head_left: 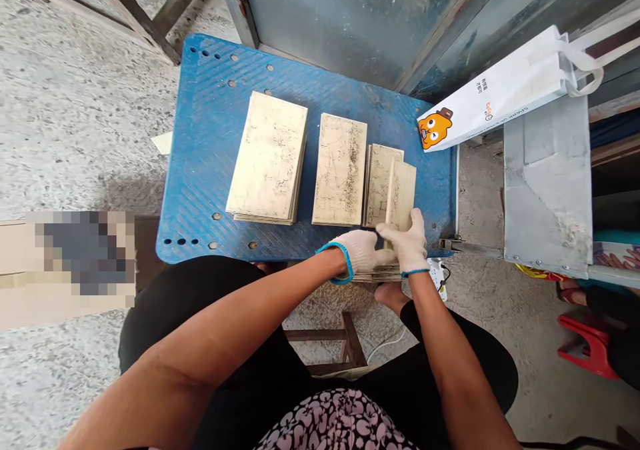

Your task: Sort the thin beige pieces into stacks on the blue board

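Note:
Both my hands wear white knit gloves. My right hand (411, 242) grips the near end of a pale wooden panel (401, 193), tilted up from the blue board (210, 163). My left hand (361, 253) is closed on a small stack of panels (380, 277) held at the board's near edge. Beside the lifted panel lies a short stack (381, 180). Left of that sit a middle stack (340, 169) and a larger stack (269, 157).
A white paper bag with an orange cartoon print (500, 90) leans at the right. A grey metal machine part (547, 183) stands to the right, a red stool (587, 347) below it. A wooden stool frame (345, 343) is between my legs. Concrete floor surrounds.

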### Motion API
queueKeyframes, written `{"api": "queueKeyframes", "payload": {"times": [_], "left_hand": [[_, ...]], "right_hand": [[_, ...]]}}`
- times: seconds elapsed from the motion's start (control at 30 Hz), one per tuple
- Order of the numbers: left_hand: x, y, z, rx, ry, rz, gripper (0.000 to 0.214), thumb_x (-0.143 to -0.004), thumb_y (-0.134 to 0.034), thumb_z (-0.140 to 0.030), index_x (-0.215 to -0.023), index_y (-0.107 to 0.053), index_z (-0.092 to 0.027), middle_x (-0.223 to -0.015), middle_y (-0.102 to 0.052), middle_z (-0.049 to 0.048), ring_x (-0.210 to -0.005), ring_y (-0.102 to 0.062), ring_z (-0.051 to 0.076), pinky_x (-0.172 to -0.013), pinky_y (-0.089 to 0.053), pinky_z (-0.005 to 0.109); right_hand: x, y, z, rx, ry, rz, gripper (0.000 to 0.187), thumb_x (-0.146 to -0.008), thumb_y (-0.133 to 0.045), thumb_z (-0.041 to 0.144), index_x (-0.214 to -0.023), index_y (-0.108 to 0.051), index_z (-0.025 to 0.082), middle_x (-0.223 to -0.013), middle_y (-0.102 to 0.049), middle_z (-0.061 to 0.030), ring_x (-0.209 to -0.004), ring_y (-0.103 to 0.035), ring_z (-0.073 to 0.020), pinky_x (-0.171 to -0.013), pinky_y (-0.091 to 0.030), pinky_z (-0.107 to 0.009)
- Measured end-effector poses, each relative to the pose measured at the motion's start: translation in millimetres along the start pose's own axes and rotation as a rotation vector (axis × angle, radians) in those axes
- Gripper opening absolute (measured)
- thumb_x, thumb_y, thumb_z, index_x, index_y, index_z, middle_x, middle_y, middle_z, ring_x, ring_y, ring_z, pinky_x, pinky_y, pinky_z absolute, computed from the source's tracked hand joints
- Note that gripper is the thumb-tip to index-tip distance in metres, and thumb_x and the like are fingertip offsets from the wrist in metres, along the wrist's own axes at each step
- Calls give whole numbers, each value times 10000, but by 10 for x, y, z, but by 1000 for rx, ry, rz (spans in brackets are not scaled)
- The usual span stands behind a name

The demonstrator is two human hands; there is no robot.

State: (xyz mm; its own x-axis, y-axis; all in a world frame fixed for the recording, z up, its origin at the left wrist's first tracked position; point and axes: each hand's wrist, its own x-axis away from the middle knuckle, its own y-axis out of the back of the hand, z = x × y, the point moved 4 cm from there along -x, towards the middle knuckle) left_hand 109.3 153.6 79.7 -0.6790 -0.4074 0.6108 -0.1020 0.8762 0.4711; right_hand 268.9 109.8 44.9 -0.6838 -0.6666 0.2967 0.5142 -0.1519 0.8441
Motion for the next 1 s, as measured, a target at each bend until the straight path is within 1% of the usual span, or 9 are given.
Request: {"api": "queueKeyframes", "payload": {"times": [0.07, 0.13, 0.27, 0.4, 0.57, 0.73, 0.83, 0.93, 1.0], "left_hand": [[55, -24, -7, -69, -7, 52, 635, -874, -440, -640, -1142, -671, -112, -1086, -725, 197, -1012, -701, 319, -812, -536, 356], [109, -48, -15, -115, -9, 97, 608, -865, -480, -608, -1152, -670, -107, -1106, -720, 203, -1026, -698, 331, -826, -545, 370], [204, -90, -10, -201, 7, 152, 503, -842, -597, -456, -1173, -667, -84, -1113, -715, 222, -1034, -695, 352, -847, -553, 409], [279, -129, 23, -254, 18, 151, 408, -845, -619, -324, -1160, -674, -71, -1099, -710, 248, -1015, -698, 361, -835, -560, 449], [327, -155, 95, -265, 11, 154, 369, -862, -581, -258, -1161, -671, -61, -1081, -707, 254, -996, -703, 355, -811, -570, 458], [335, -117, 122, -266, 23, 162, 332, -856, -571, -199, -1141, -681, -68, -1070, -706, 256, -1006, -699, 350, -829, -563, 456], [334, -103, 101, -268, 21, 173, 343, -847, -574, -187, -1153, -677, -72, -1086, -704, 250, -1014, -695, 348, -836, -561, 454], [323, -109, 81, -275, 20, 165, 357, -847, -573, -187, -1165, -676, -65, -1087, -704, 257, -1009, -695, 354, -831, -562, 463], [307, -131, 74, -281, 17, 171, 358, -861, -551, -188, -1171, -679, -64, -1095, -701, 262, -1014, -693, 357, -838, -559, 469]], "right_hand": [[-176, -35, 96, 41, -30, 14, 1142, -485, -833, 543, -1489, -396, 217, -1388, -507, -155, -1186, -556, -363, -1003, -462, -486], [-319, -96, 178, 50, -22, 10, 1176, -458, -843, 567, -1486, -394, 213, -1388, -489, -168, -1215, -529, -377, -1030, -434, -494], [-532, -283, 239, 80, 7, -16, 1091, -488, -830, 550, -1448, -423, 231, -1308, -522, -148, -1190, -534, -361, -1011, -440, -501], [-670, -450, 255, 106, 11, -49, 1096, -503, -831, 529, -1467, -385, 259, -1301, -506, -144, -1164, -547, -350, -997, -440, -505], [-675, -509, 389, 155, -37, -55, 1187, -463, -846, 556, -1490, -354, 223, -1318, -489, -179, -1177, -546, -381, -997, -434, -505], [-607, -547, 487, 221, -34, -33, 1154, -541, -808, 572, -1502, -329, 148, -1350, -484, -217, -1210, -535, -397, -1009, -440, -506], [-573, -560, 452, 193, -18, -56, 1161, -590, -785, 579, -1530, -276, 124, -1464, -398, -237, -1296, -471, -409, -1055, -409, -516], [-545, -499, 394, 117, 27, -122, 1123, -644, -742, 610, -1549, -241, 171, -1562, -301, -186, -1374, -398, -384, -1106, -367, -512], [-530, -413, 380, 61, 117, -164, 1054, -695, -699, 613, -1546, -245, 188, -1564, -320, -147, -1390, -390, -342, -1128, -352, -492]]}}
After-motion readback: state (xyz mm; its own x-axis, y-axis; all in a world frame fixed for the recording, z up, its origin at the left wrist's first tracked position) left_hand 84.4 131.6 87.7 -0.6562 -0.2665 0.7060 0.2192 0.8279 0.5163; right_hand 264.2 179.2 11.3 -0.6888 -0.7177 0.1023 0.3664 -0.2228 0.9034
